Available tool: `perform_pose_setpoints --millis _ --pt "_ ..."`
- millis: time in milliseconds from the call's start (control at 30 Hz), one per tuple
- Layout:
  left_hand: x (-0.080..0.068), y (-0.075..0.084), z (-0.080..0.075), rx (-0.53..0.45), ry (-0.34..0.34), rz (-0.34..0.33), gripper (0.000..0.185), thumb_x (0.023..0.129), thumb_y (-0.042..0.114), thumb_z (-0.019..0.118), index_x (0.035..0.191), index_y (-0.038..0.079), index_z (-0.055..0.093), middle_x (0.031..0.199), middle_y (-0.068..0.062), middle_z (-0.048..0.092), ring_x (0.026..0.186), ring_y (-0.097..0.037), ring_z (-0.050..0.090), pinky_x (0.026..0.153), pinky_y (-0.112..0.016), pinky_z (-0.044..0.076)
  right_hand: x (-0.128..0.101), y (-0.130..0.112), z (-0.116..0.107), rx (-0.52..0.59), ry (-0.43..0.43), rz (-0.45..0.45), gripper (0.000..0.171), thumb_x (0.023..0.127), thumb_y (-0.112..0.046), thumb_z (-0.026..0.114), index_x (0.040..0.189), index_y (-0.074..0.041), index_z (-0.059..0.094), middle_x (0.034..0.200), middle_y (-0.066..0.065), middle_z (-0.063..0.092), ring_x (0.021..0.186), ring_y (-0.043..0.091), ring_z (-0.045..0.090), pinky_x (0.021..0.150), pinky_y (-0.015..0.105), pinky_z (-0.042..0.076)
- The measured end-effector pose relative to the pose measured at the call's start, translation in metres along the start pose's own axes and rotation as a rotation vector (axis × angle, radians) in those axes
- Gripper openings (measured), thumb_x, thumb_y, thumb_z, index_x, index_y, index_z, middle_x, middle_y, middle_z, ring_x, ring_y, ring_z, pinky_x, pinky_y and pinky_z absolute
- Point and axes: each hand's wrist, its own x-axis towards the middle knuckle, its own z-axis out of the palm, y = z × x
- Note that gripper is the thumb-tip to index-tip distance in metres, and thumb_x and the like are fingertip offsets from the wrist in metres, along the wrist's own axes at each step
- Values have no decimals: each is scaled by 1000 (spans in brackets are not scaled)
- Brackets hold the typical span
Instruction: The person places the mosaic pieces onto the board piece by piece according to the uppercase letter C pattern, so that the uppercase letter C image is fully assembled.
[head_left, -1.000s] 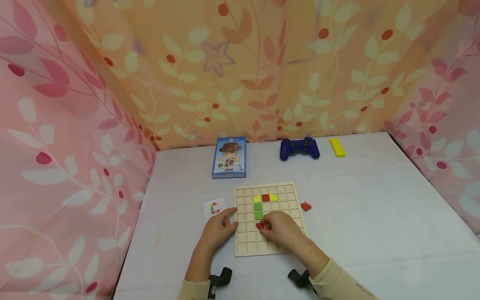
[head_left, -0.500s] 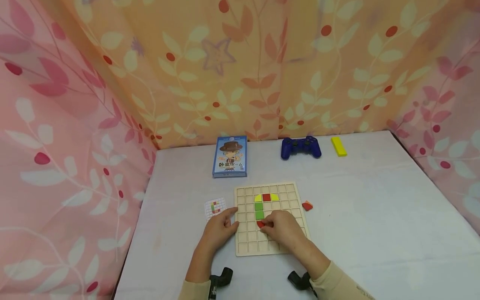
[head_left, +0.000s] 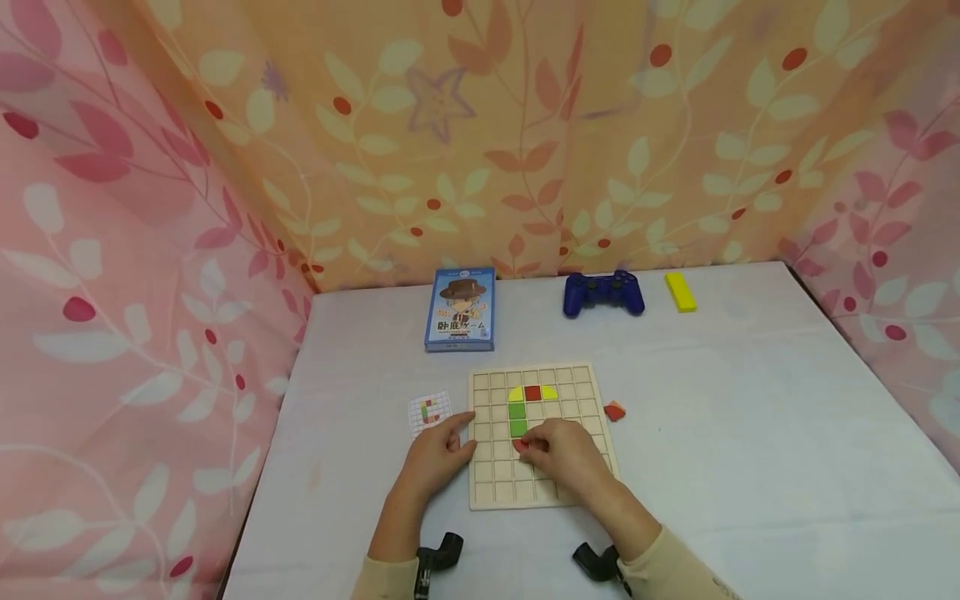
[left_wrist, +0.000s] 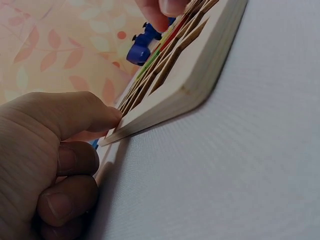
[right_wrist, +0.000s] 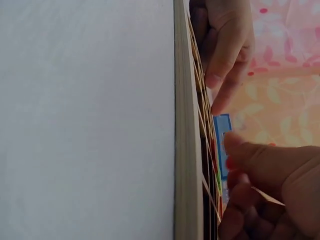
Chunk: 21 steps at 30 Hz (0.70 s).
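Observation:
A wooden grid board [head_left: 491, 492] lies on the table, holding two green squares [head_left: 517, 419], one red square [head_left: 532, 393] and two yellow rounded pieces [head_left: 549, 393]. Against the board's left edge my left hand [head_left: 435, 458] rests its thumb and index finger; the left wrist view shows its other fingers curled. Over the middle of the board, my right hand [head_left: 566, 454] pinches a red rounded puzzle piece [head_left: 517, 446] just below the green squares. Fingertips partly cover that piece. Beside the left hand lies a pattern card [head_left: 416, 417] with a small coloured design.
Loose red and orange pieces [head_left: 615, 411] lie right of the board. Farther back are a blue game box [head_left: 460, 310], a dark blue game controller [head_left: 603, 295] and a yellow block [head_left: 681, 292]. Floral curtains [head_left: 337, 167] surround the white table [head_left: 750, 433].
My right hand has shifted the red puzzle piece slightly up toward the green squares. The left hand stays at the board's edge.

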Motion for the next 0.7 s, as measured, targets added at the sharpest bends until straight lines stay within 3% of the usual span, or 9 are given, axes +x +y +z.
perform_pose_setpoints --millis 300,700 --pt "-1 -2 1 6 10 -5 45 91 27 76 134 17 69 55 11 45 49 -5 39 47 -25 30 -5 -14 -19 89 46 -5 21 85 -24 86 100 -11 80 72 -16 57 67 6 53 62 26 48" --pt "-4 -2 3 20 9 -4 45 92 29 75 134 18 69 55 11 45 49 -5 40 47 -25 31 -11 -9 -52 73 148 6 19 87 -17 83 105 -11 79 78 -14 59 69 6 54 69 30 48"
